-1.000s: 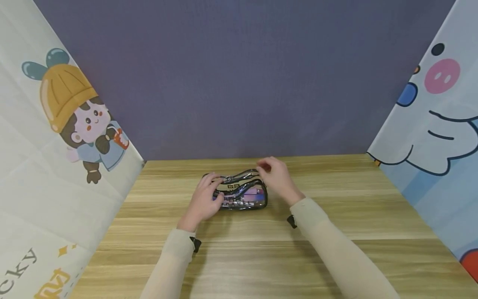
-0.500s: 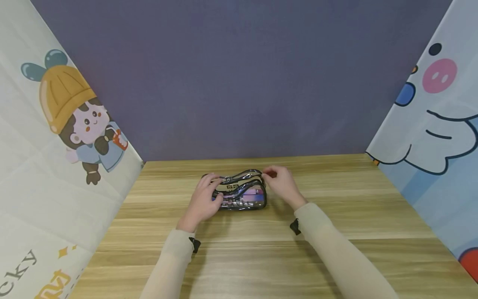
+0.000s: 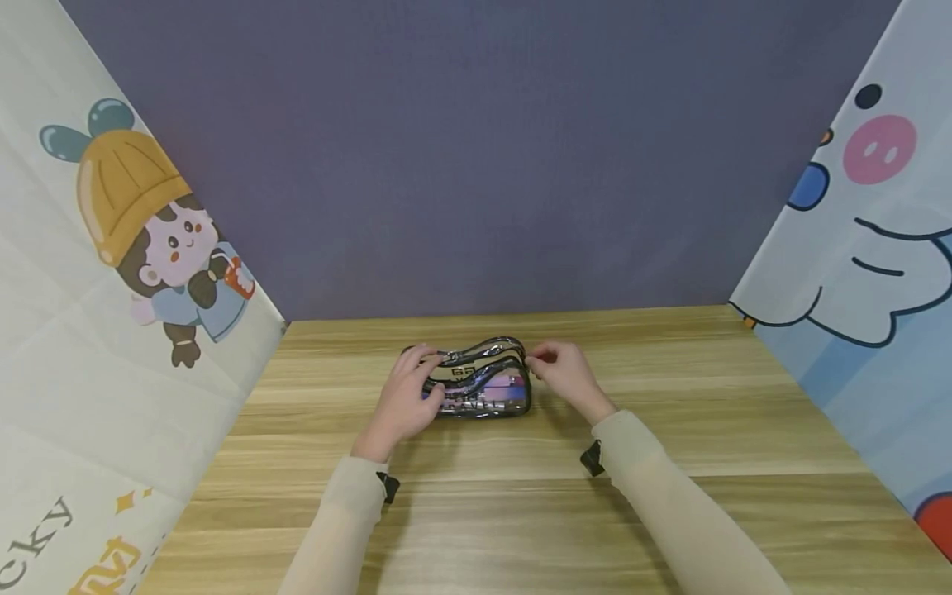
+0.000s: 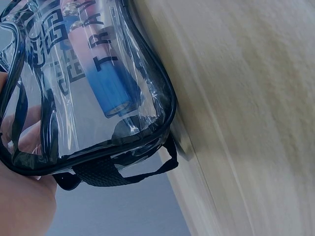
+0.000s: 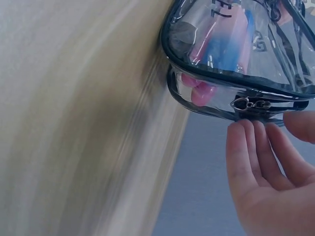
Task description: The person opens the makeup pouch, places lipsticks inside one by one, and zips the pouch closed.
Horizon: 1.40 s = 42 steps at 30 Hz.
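A clear pouch (image 3: pixel 487 405) with black piping and black lettering stands upright on the table. Pink and blue things (image 4: pixel 110 88) show through its wall. My left hand (image 3: pixel 405 397) grips its left end, thumb at the front and fingers over the top; a black strap loop (image 4: pixel 147 174) hangs at that end. My right hand (image 3: pixel 568 372) is at the right end, thumb and fingertips drawn together at the edge. Close by, in the right wrist view, the zipper (image 5: pixel 280 104) shows a metal ring pull (image 5: pixel 241 103); the fingertips press just beside it.
The wood-grain table (image 3: pixel 483 512) meets a dark grey-blue backdrop (image 3: pixel 476 165) just behind the pouch. Printed cartoon panels stand on the left (image 3: pixel 45 330) and on the right (image 3: pixel 915 314).
My right hand has moved from the pouch's upper back corner down and slightly right along its right end. The left hand and the pouch have stayed nearly in place.
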Available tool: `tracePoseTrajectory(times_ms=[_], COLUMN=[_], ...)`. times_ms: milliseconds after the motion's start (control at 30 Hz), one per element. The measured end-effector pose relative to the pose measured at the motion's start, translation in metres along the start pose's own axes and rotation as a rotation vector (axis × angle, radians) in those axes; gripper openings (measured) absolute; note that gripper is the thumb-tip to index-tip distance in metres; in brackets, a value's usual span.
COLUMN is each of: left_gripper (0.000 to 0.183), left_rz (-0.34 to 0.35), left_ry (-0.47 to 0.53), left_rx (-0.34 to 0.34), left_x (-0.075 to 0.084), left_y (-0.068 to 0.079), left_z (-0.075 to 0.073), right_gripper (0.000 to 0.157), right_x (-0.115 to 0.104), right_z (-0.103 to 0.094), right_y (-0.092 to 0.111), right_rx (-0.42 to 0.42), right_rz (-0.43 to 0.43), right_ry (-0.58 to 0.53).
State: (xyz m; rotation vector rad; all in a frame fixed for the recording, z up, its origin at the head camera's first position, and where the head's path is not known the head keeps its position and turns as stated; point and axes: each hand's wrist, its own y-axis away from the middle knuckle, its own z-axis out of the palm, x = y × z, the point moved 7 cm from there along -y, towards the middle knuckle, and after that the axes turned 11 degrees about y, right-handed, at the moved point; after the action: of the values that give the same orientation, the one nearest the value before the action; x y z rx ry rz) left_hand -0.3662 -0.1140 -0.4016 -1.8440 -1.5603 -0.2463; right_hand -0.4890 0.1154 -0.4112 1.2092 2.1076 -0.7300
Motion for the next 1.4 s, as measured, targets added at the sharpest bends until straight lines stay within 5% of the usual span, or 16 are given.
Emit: tracePoseTrajectory(times_ms=[933, 1400], left_gripper=[0.049, 0.048], left_rz=[-0.002, 0.001], left_ry=[-0.004, -0.01], left_rx=[-0.006, -0.002], left_x=[0.0, 0.0], left_y=[0.0, 0.0], left_z=[0.0, 0.0], right_gripper=[0.028, 0.027], right_x=[0.027, 0.035], right_z=[0.025, 0.031], right_y=[0.01, 0.007], right_rx=[-0.224, -0.319], right_rz=[0.226, 0.178], right_ry=[-0.294, -0.37])
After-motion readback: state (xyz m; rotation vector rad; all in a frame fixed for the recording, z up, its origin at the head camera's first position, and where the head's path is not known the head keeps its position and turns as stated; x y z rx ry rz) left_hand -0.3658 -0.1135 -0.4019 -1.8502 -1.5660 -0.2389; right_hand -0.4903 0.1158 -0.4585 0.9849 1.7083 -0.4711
